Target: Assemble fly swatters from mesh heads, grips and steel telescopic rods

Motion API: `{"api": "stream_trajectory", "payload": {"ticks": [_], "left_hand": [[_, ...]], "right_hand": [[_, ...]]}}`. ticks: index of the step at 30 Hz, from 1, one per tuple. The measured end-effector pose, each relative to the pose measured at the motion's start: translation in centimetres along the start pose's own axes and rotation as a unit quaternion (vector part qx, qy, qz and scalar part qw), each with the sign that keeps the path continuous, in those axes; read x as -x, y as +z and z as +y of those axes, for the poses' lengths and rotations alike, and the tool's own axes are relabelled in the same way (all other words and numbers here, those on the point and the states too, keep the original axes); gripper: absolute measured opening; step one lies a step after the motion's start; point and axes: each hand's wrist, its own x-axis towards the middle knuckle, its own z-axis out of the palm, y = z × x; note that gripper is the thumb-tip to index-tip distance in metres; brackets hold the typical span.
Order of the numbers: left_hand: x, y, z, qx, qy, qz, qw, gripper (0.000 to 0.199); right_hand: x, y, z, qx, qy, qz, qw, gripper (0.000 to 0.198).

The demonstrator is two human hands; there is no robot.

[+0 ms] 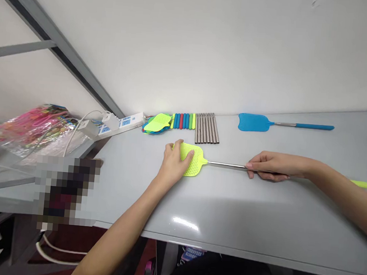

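A yellow-green fly swatter (196, 161) lies level across my two hands, its metal rod drawn out long. Its perforated head is gripped by my left hand (175, 161), the thumb on top and the fingers round the far edge. My right hand (266, 165) is closed round the rod, hiding part of it. The swatter's yellow handle end (365, 184) shows beyond my right forearm. Behind, a blue fly swatter (253, 122) with a short metal rod and blue grip lies by the wall.
Several metal rods (207, 129), coloured grips (183, 121) and a pile of swatter heads (158, 123) line the wall. A white power strip (123, 123) with plugs sits left, near plastic-bagged pink items (39, 127). The table's front edge (224, 254) runs below my arms.
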Motion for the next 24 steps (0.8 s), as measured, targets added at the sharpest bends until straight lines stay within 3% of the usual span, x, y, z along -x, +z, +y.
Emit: {"api": "stream_trajectory", "payload": {"ticks": [7, 11, 15, 19, 22, 24], "left_hand": [[-0.1, 0.2, -0.3, 0.009, 0.022, 0.01, 1.0, 0.047], [-0.2, 0.0, -0.4, 0.029, 0.043, 0.05, 0.997, 0.04], [-1.1, -0.9, -0.9, 0.163, -0.005, 0.078, 0.983, 0.038], [-2.0, -1.9, -1.5, 0.381, -0.116, -0.038, 0.916, 0.042], [-2.2, -2.1, -1.5, 0.438, -0.147, -0.147, 0.875, 0.034], [-2.1, -1.8, -1.4, 0.448, -0.155, -0.161, 0.866, 0.031]], "right_hand": [[0.3, 0.0, -0.2, 0.003, 0.019, 0.002, 1.0, 0.037], [0.4, -0.1, 0.0, 0.0, 0.025, 0.0, 1.0, 0.037], [0.4, -0.1, -0.1, 0.002, 0.016, -0.004, 1.0, 0.037], [0.4, 0.0, -0.5, 0.009, 0.007, 0.013, 1.0, 0.037], [0.3, 0.0, -0.5, 0.011, 0.008, 0.007, 1.0, 0.038], [0.3, 0.0, -0.5, 0.011, 0.009, 0.007, 1.0, 0.038]]}}
